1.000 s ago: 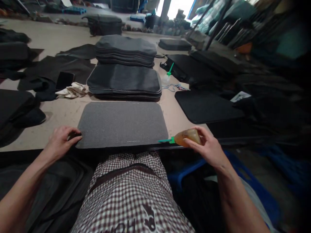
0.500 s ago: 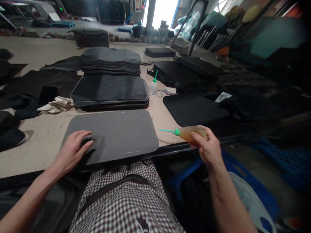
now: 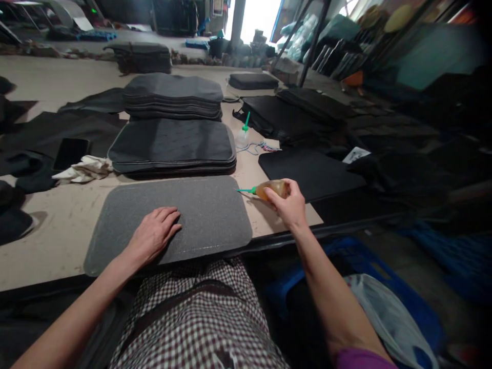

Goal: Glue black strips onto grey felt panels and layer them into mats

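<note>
Two bare hands meet over a gray panel [image 3: 211, 220] with rounded corners, lying flat along the near edge of a pale worktop [image 3: 49, 251]. The left hand [image 3: 151, 237] lies over the panel, its fingers loosely together and slightly bent; how firmly they press, if at all, cannot be told. At right, the right hand [image 3: 290, 205] grips an amber squeeze bottle [image 3: 269, 190] — fingers wrapped around its base end, thumb along the side — with its slim green nozzle [image 3: 246, 190] aimed at the panel's right edge; whether the tip touches is unclear. The panel looks light and thin, stiff enough to lie flat yet likely to flex, its matte face offering fair grip; it is best held by opposite edges, clear of the rim. The bottle appears light, soft-walled and quick to yield under a squeeze, best taken around the body, since the nozzle looks easily bent. Behind the panel sits a stack of dark panels [image 3: 177, 141] — a second, paler bottle [image 3: 243, 136] upright just beside it.
</note>
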Demonstrator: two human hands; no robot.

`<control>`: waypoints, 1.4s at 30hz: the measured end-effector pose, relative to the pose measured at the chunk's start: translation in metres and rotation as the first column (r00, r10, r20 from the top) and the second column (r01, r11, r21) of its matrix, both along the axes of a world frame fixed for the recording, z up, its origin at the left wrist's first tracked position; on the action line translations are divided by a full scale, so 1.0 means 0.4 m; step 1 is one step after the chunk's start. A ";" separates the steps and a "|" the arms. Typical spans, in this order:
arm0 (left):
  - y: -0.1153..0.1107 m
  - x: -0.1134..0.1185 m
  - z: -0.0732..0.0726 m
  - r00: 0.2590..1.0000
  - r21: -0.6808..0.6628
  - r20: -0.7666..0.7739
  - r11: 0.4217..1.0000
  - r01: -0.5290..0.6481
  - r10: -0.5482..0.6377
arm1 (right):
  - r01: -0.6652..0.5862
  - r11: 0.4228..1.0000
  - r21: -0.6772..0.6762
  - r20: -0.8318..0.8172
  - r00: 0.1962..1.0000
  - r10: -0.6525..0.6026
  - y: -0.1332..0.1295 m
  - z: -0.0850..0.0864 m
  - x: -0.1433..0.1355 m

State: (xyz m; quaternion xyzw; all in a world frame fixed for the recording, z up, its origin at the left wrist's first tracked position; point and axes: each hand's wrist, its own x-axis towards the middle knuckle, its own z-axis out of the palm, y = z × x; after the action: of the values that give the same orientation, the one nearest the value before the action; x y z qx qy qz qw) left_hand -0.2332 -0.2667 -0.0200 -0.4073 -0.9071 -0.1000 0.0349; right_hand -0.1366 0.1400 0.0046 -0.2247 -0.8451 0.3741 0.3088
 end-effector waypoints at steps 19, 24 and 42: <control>-0.005 0.001 -0.008 1.000 0.032 0.025 0.999 0.003 -0.004 | -0.118 0.793 -0.597 -0.025 0.991 0.129 0.061 0.023 0.149; -0.005 0.002 -0.007 1.000 0.018 0.013 1.000 -0.002 0.002 | -0.091 0.894 -0.439 -0.065 0.995 0.069 0.004 -0.022 -0.007; -0.017 -0.012 0.010 0.977 0.194 0.210 0.979 -0.061 0.019 | -0.203 0.698 -0.687 -0.356 0.931 -0.080 0.158 -0.052 0.131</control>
State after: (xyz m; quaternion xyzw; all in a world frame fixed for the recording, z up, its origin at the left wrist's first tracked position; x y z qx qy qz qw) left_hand -0.2378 -0.2736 -0.0161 -0.3705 -0.8993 -0.2317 -0.0170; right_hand -0.0843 0.2033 -0.0162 -0.2256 -0.5694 0.7167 0.3336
